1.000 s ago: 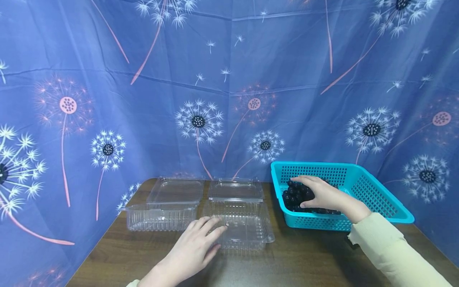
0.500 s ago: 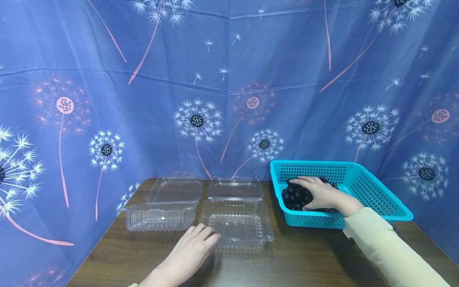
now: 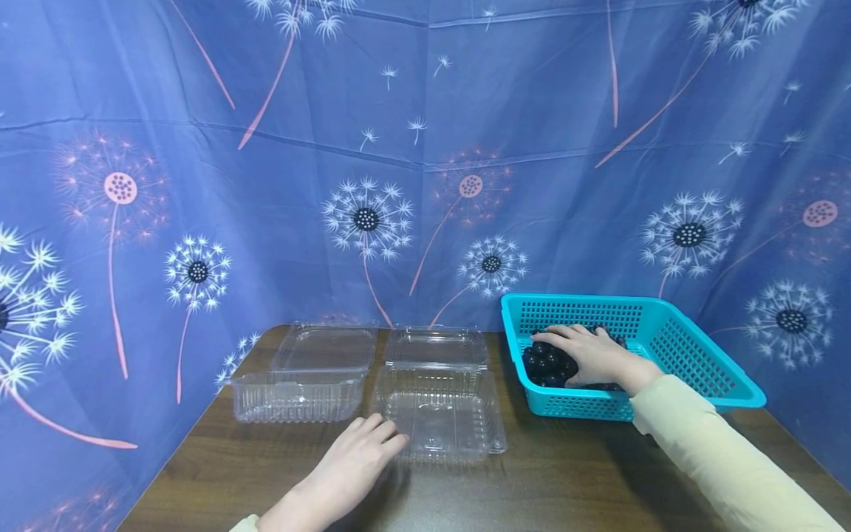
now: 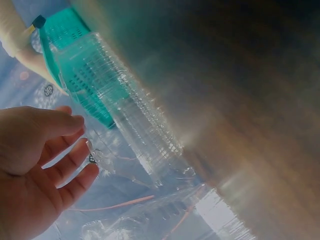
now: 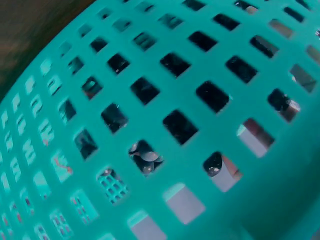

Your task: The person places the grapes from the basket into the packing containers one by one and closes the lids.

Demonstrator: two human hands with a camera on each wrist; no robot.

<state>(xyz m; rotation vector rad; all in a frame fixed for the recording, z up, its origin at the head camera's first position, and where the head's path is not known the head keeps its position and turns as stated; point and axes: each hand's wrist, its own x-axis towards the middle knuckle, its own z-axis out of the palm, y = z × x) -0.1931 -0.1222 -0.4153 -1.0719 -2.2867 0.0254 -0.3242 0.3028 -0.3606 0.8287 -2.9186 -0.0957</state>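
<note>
Left hand (image 3: pixel 349 465) lies nearest, flat on the table (image 3: pixel 532 488), fingers (image 3: pixel 379 436) straight and slightly apart, tips touching the front-left edge of the near clear clamshell box (image 3: pixel 442 417). It grips nothing; it looks like it is steadying the box so it doesn't slide. The left wrist view agrees: fingers relaxed and spread just beside the ribbed plastic wall (image 4: pixel 135 125).

That box sits open, lid hinged back flat behind it, tray mouth up and ready to receive. A second clear clamshell box (image 3: pixel 299 395) is just to its left, also open, with nothing in it.

To the right and further back, a teal basket (image 3: pixel 705 362) holds a pile of dark round fruit (image 3: pixel 548 363) in its left end. Right hand (image 3: pixel 592 356) is inside the basket, palm down, fingers curled over the pile; probably gathering a handful. The right wrist view shows only basket mesh (image 5: pixel 165 150) with dark fruit behind it.

Backdrop is a blue dandelion-print cloth (image 3: pixel 266 185). No labels or writing readable anywhere.
</note>
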